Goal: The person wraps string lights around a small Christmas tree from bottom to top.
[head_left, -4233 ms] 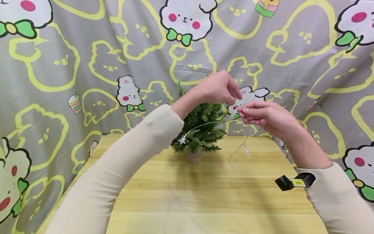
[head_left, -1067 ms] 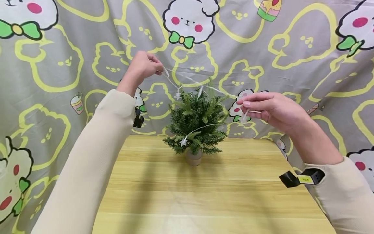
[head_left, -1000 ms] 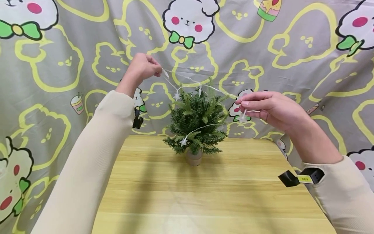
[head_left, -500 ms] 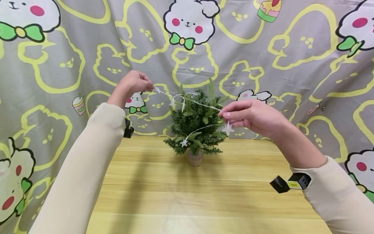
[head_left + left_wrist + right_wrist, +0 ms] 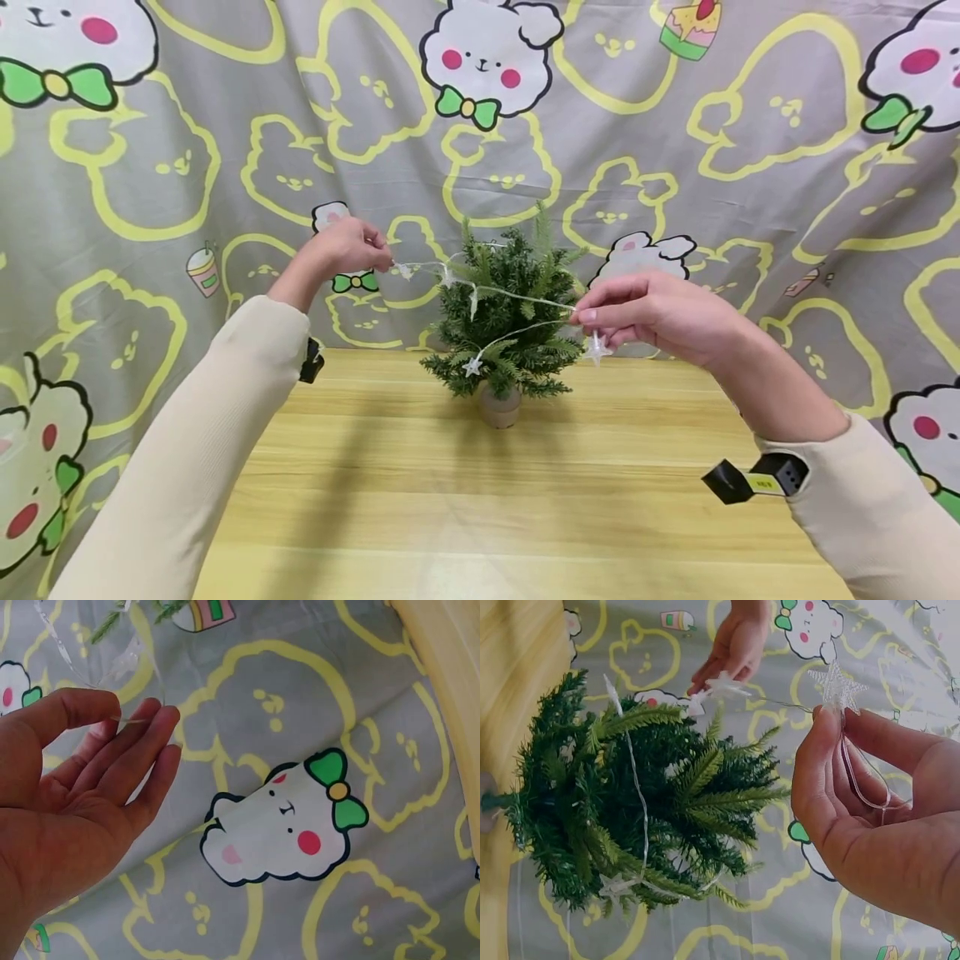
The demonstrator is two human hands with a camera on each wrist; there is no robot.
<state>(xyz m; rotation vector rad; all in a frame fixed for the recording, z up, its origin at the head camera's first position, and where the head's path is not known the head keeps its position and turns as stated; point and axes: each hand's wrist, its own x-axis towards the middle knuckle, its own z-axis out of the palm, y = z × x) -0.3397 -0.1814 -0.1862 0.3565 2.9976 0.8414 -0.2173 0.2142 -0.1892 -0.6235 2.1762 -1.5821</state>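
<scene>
A string of clear star lights (image 5: 517,296) stretches across the front of a small artificial Christmas tree (image 5: 510,258), with a hand at each side. On the left, my left hand (image 5: 345,248) holds the thin wire between thumb and fingers, beside a star. My right hand (image 5: 660,317) pinches the wire at the right, and one star (image 5: 596,348) dangles below its fingertips. In the right wrist view a star (image 5: 840,690) stands at the thumb tip, and a loop of wire hangs inside the fingers. Another star (image 5: 472,367) lies on a low front branch.
The tree's round pot (image 5: 500,408) stands on a wooden table (image 5: 480,508), toward its back edge. Behind it hangs a grey curtain (image 5: 300,175) with cartoon animals. Black wrist cameras sit at both cuffs, the right one (image 5: 757,482) standing out from the sleeve.
Both hands were together at the tree's right side; my left hand then crossed to the left with the wire. Over the last second both hands came lower, bringing the string before the tree.
</scene>
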